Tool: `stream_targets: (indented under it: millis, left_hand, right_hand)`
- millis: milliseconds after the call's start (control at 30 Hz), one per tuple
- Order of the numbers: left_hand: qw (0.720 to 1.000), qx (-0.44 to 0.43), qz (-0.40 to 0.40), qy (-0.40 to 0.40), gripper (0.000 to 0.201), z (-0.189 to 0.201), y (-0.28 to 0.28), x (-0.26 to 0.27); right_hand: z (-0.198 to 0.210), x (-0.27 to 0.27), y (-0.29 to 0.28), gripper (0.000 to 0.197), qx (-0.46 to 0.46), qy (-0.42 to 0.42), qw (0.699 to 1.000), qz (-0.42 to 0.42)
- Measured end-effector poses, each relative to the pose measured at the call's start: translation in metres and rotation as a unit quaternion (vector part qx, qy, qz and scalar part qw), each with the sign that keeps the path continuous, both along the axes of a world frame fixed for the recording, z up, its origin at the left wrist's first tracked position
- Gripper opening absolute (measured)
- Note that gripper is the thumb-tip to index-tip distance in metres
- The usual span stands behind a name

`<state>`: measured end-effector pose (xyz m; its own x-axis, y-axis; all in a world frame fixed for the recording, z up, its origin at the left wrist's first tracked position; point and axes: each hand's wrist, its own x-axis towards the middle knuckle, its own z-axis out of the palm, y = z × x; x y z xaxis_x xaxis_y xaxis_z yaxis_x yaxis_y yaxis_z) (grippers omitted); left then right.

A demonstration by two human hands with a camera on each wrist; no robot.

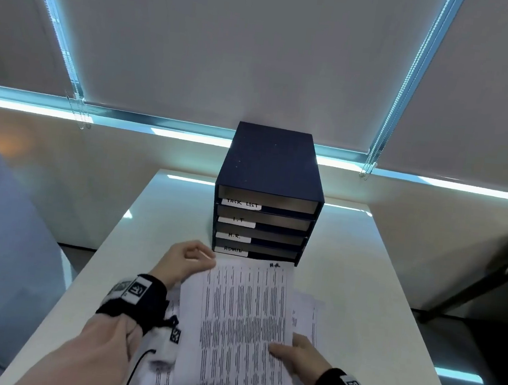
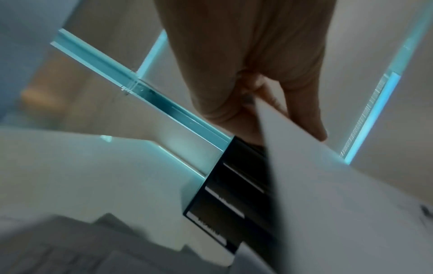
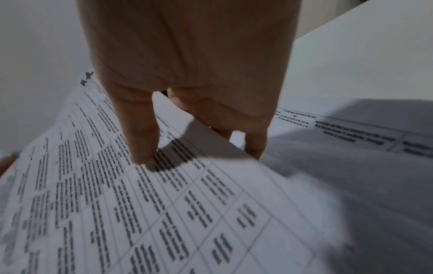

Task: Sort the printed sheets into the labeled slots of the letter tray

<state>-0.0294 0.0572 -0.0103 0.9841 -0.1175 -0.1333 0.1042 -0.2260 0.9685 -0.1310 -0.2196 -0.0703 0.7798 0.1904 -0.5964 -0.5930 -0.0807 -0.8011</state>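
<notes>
While lifted, sheet (image 1: 245,314) pinched — both hands' fingers (image 3: 143,140)

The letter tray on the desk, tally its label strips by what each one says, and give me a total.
On the dark blue box-shaped letter tray, white label strips:
TASK LIST label: 1
I.T label: 1
H.R. label: 1
ADMIN label: 1
Total: 4
</notes>
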Motion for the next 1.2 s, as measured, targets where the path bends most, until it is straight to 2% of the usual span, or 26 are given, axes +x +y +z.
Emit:
stream_targets:
  millis: [67,133,167,200,267,367,400,500,600,700,733,833,933,1033,1067,1133,1200]
  left_hand:
    - [0.99,-0.124,0.042,0.053,0.025,-0.002,0.002,0.01]
    - [0.962,-0.231,0.063,0.13,0.036,-0.013,0.003,0.015]
    - [0.951,-0.254,0.069,0.164,0.039,-0.02,0.003,0.016]
    - [0.943,-0.265,0.071,0.186,0.038,-0.025,0.001,0.014]
    - [0.943,-0.257,0.065,0.203,0.035,-0.03,-0.005,0.009]
    - [0.952,-0.222,0.087,0.195,0.035,-0.035,-0.01,0.006]
    - [0.952,-0.213,0.096,0.196,0.036,-0.036,-0.01,0.008]
    - [0.949,-0.209,0.118,0.202,0.039,-0.041,-0.009,0.013]
    - [0.954,-0.196,0.11,0.198,0.036,-0.039,-0.012,0.013]
    - [0.952,-0.196,0.13,0.197,0.037,-0.047,-0.008,0.02]
    - [0.951,-0.195,0.136,0.197,0.04,-0.053,-0.005,0.025]
    - [0.949,-0.187,0.168,0.192,0.047,-0.084,0.001,0.045]
    - [0.955,-0.155,0.132,0.217,0.05,-0.072,-0.01,0.039]
    - [0.959,-0.127,0.093,0.236,0.022,-0.066,-0.021,0.036]
    - [0.957,-0.127,0.092,0.243,0.018,-0.066,-0.024,0.036]
    - [0.954,-0.135,0.078,0.257,0.021,-0.066,-0.027,0.035]
    - [0.954,-0.143,0.056,0.257,0.026,-0.067,-0.029,0.038]
  right_hand:
    - [0.004,-0.003,-0.005,0.014,0.026,-0.028,0.999,-0.014]
    - [-0.002,0.0,-0.009,0.055,0.071,-0.034,0.995,-0.06]
    - [0.003,-0.002,-0.01,0.053,0.078,-0.041,0.995,-0.042]
    - [0.013,-0.004,-0.008,0.042,0.065,-0.039,0.996,-0.053]
    - [0.038,-0.008,-0.001,0.024,0.075,-0.032,0.995,-0.06]
    - [0.015,-0.001,-0.007,0.026,0.079,-0.025,0.995,-0.056]
    - [-0.001,0.003,-0.01,0.034,0.076,-0.009,0.995,-0.059]
    - [-0.022,0.009,-0.013,0.081,0.08,-0.003,0.993,-0.092]
    - [-0.03,0.012,-0.013,0.086,0.095,-0.007,0.99,-0.102]
    - [-0.046,0.013,-0.014,0.109,0.073,0.005,0.994,-0.081]
    - [-0.05,0.011,-0.014,0.109,0.067,0.008,0.995,-0.079]
    - [-0.061,0.006,-0.012,0.078,0.064,0.008,0.992,-0.112]
    - [-0.062,0.013,-0.019,0.06,0.041,0.029,0.993,-0.108]
    - [-0.06,0.036,-0.028,0.055,-0.009,0.044,0.992,-0.119]
    - [-0.06,0.046,-0.03,0.049,-0.024,0.041,0.991,-0.124]
    - [-0.053,0.068,-0.034,0.045,-0.067,0.035,0.989,-0.129]
    - [-0.042,0.094,-0.037,0.05,-0.064,0.035,0.989,-0.132]
